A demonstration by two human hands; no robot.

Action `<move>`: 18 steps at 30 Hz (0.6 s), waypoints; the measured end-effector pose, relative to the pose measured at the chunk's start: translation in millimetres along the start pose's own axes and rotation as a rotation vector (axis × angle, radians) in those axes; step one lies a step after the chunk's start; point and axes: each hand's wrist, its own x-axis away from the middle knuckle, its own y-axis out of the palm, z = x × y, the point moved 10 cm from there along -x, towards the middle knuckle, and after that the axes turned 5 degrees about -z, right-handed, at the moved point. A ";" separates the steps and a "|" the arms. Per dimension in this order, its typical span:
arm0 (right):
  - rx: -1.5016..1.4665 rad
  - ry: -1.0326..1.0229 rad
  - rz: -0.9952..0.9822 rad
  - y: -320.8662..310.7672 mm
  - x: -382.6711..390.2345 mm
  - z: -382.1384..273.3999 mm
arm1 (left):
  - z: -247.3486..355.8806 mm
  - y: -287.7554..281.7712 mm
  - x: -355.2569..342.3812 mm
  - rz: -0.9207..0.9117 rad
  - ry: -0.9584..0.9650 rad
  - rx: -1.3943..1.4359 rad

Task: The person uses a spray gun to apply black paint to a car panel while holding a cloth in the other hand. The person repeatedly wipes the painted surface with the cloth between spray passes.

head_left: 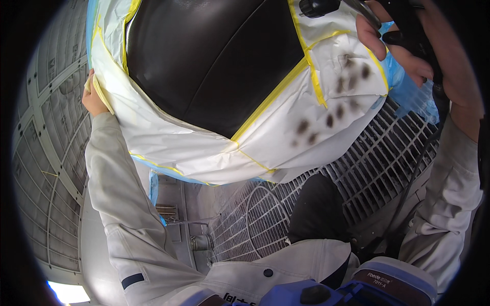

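A glossy black panel (219, 56) with a crease line fills the upper middle, framed by yellow masking tape (270, 99) and white masking paper (173, 145). My left hand (94, 103) is at the paper's left edge, closed on a pale yellow folded cloth (103, 95). At the upper right, my right hand (412, 62) wraps round a spray gun (319, 7), whose dark nozzle end lies over the paper. Much of the gun is cut off by the picture's edge. Several dark, soft-edged paint spots (329, 121) mark the paper below it.
Below the panel lies a metal floor grating (377, 158). A dark hose (416, 168) hangs along my right forearm, and a thin looped line (248, 214) crosses the grating. Blue plastic film (418, 99) shows at the right. A gridded wall (48, 153) stands at the left.
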 end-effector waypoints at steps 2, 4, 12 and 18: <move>-0.002 0.000 0.004 -0.2 0.5 -0.1 | -0.3 -0.1 0.3 0.002 -0.002 0.002; -0.004 -0.001 0.007 -0.3 1.1 -0.5 | 1.0 0.2 0.5 0.002 0.006 -0.007; -0.015 -0.005 0.022 -0.7 3.5 -2.5 | 2.3 0.9 0.9 0.001 -0.001 -0.012; -0.022 -0.006 0.032 -0.1 5.4 -3.4 | 1.4 1.4 1.9 0.000 -0.012 -0.001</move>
